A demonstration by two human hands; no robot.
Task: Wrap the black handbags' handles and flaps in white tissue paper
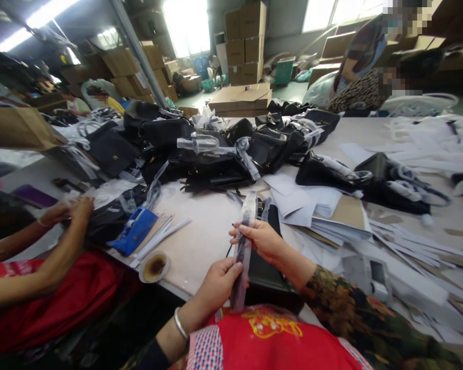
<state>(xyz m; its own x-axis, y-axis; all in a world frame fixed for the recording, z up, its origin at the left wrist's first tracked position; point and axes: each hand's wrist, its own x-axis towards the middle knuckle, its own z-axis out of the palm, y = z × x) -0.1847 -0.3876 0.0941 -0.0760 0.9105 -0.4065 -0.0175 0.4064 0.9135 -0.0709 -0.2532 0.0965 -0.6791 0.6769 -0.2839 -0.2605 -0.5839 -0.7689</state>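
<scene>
My left hand [218, 282] and my right hand [260, 239] both pinch a long dark strap wrapped in clear plastic [244, 246], held upright just above the table edge. The left hand grips it low, the right hand higher up. Right behind the strap a black bag [268, 272] lies flat on the pale table [204, 241]. A silver bangle sits on my left wrist. My right arm wears a dark patterned sleeve.
A heap of black bags with plastic-wrapped straps [212, 149] fills the table's middle. White paper sheets [312, 205] lie at the right. A blue tape dispenser [135, 231] and a small round dish [154, 266] sit near the left. A co-worker's hands [71, 210] work at the left; cardboard boxes [245, 41] stand behind.
</scene>
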